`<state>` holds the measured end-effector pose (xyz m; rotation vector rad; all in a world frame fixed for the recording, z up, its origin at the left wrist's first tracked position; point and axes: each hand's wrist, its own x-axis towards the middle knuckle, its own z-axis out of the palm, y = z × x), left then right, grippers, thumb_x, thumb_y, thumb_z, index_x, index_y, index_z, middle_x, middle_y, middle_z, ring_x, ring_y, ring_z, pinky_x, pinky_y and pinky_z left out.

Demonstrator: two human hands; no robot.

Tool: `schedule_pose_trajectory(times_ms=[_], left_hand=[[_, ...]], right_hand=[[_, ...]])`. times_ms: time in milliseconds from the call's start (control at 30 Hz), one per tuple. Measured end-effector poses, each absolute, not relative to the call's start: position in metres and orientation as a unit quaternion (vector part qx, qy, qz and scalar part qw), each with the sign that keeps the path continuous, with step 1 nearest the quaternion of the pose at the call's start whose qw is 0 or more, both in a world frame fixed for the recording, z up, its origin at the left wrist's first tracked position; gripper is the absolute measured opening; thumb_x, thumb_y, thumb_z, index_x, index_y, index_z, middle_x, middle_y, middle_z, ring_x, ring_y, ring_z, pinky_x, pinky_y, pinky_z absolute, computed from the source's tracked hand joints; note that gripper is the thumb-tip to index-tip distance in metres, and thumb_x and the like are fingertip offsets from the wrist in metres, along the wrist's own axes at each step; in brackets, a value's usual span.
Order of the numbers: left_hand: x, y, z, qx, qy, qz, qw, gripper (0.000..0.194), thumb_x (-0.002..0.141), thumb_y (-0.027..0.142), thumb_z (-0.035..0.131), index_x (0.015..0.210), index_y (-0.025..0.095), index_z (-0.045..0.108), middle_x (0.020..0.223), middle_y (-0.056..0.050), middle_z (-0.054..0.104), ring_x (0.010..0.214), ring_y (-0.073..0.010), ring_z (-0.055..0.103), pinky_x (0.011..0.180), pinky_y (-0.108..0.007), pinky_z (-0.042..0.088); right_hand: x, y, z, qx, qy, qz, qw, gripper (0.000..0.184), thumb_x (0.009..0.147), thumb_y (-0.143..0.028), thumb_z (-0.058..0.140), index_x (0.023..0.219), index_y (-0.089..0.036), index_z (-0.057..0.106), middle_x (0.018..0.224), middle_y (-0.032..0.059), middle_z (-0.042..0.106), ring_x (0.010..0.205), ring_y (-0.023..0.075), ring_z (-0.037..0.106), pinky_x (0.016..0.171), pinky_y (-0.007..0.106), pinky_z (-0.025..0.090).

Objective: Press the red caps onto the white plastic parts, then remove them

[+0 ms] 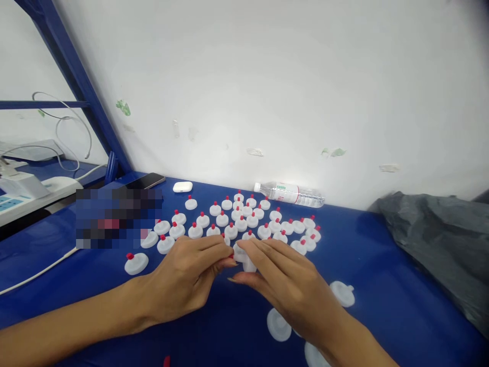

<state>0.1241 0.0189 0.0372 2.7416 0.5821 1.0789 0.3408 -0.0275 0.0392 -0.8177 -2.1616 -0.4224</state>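
At the middle of the table my two hands meet over one white plastic lid. My right hand pinches this lid between thumb and fingers. My left hand is closed at its left side on a small red tip cap, only partly visible between the fingers. Beyond the hands stand several white lids with red tips on top. Nearer my right forearm lie a few white lids without red tips, among them one lid and another with a bare spout.
Against the wall lies a clear water bottle. A white earphone case and a phone are at the back left. Grey plastic sheeting covers the right edge. A white cable crosses the left side. One red piece shows at the bottom.
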Motion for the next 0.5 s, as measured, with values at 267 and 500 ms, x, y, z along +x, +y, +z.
schedule_pose_trajectory(times_ms=[267, 500], left_hand=[[0.127, 0.023, 0.037, 0.921, 0.21, 0.319, 0.079, 0.024, 0.103, 0.014, 0.046, 0.088, 0.017, 0.064, 0.071, 0.0, 0.062, 0.055, -0.0114, 0.052, 0.051, -0.026, 0.036], [0.101, 0.016, 0.087, 0.942, 0.308, 0.095, 0.094, 0.037, 0.102, 0.046, 0.054, 0.075, 0.025, 0.066, 0.063, 0.005, 0.065, 0.056, -0.0118, 0.059, 0.055, -0.023, 0.042]], right_hand=[[0.344, -0.027, 0.046, -0.331, -0.868, -0.186, 0.32, 0.025, 0.105, -0.026, 0.057, 0.116, -0.007, 0.068, 0.104, 0.0125, 0.077, 0.093, 0.0229, 0.074, 0.085, 0.037, 0.061], [0.397, -0.014, 0.063, -0.46, -0.817, -0.12, 0.327, 0.011, 0.101, -0.027, 0.06, 0.109, -0.023, 0.067, 0.108, 0.005, 0.076, 0.094, 0.0238, 0.072, 0.084, 0.039, 0.055]])
